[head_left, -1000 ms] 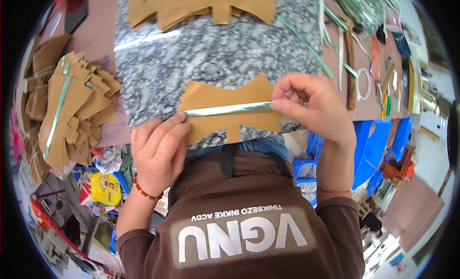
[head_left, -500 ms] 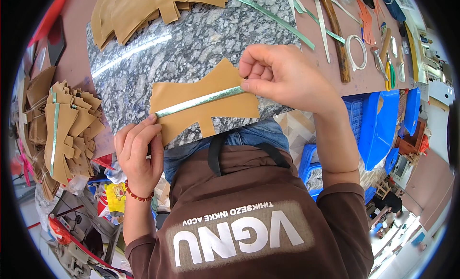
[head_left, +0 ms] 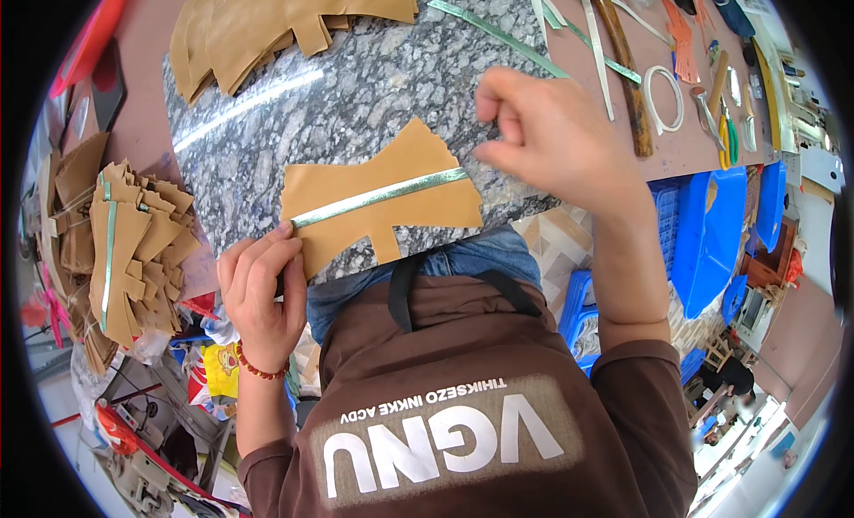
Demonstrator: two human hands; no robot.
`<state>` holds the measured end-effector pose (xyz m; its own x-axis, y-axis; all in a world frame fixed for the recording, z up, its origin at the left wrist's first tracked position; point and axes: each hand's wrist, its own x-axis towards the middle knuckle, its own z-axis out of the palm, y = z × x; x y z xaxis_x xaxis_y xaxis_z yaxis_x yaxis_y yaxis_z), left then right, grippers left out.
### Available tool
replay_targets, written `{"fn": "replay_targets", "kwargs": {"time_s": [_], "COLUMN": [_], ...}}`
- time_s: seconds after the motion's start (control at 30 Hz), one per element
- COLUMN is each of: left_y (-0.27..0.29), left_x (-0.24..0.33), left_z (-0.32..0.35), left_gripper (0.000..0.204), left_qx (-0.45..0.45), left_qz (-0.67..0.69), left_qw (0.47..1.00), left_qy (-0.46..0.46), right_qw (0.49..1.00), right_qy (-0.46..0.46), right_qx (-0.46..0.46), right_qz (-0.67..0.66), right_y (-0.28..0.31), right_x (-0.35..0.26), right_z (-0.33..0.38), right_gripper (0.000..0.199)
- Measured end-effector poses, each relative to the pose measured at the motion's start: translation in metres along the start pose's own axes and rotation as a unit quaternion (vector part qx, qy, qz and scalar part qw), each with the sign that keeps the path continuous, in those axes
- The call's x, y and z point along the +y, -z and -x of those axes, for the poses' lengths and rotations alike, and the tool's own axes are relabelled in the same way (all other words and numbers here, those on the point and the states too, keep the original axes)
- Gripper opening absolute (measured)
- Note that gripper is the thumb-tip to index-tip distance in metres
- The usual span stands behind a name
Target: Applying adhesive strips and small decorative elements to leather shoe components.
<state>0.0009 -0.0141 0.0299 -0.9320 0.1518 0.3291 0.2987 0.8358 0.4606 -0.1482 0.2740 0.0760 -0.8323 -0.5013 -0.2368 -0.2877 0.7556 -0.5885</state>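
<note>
On the speckled stone slab (head_left: pixel 374 82) lies a tan leather-like piece (head_left: pixel 351 178) with zigzag ends and a small tab at its near edge. A shiny pale green strip (head_left: pixel 382 197) runs straight across it from end to end. My left hand (head_left: pixel 262 287) grips the piece's left end, its fingertips at the strip's end and the thumb partly hidden. Above the slab, right of the piece, is my right hand (head_left: pixel 556 140), slightly blurred. Its thumb and forefinger are apart, with nothing seen between them.
Stacked tan pieces (head_left: pixel 267 28) lie on the slab's far left. More pieces (head_left: pixel 142 251) are heaped left of it, one bearing a green strip. At the far right are loose green strips (head_left: pixel 498 37), a wooden-handled tool (head_left: pixel 630 91) and pliers (head_left: pixel 729 140). Blue crates (head_left: pixel 698 242) stand below.
My right hand has let go of the strip's right end and moved up and right. The strip lies along the piece, and my left hand stays at the left end.
</note>
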Motion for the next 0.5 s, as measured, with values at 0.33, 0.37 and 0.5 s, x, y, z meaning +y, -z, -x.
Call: {"fn": "replay_targets", "kwargs": {"time_s": [0.33,0.37,0.5], "left_y": [-0.015,-0.019,-0.023], "left_x": [0.027,0.033,0.048], "left_z": [-0.052,-0.061,-0.080], "left_gripper": [0.027,0.029,0.037], "left_qx": [0.021,0.014,-0.092], "left_qz": [0.059,0.051,0.047], "left_qw": [0.998,0.999,0.992], "left_qy": [-0.007,-0.010,0.074], "right_qw": [0.981,0.981,0.981], "right_qy": [-0.055,-0.053,-0.039], "right_qx": [0.067,0.067,0.064], "right_qz": [-0.174,-0.174,-0.181], "right_y": [-0.002,-0.004,-0.005], "right_x": [0.019,0.017,0.014], "right_z": [0.025,0.024,0.024], "right_gripper": [0.016,0.016,0.013]}}
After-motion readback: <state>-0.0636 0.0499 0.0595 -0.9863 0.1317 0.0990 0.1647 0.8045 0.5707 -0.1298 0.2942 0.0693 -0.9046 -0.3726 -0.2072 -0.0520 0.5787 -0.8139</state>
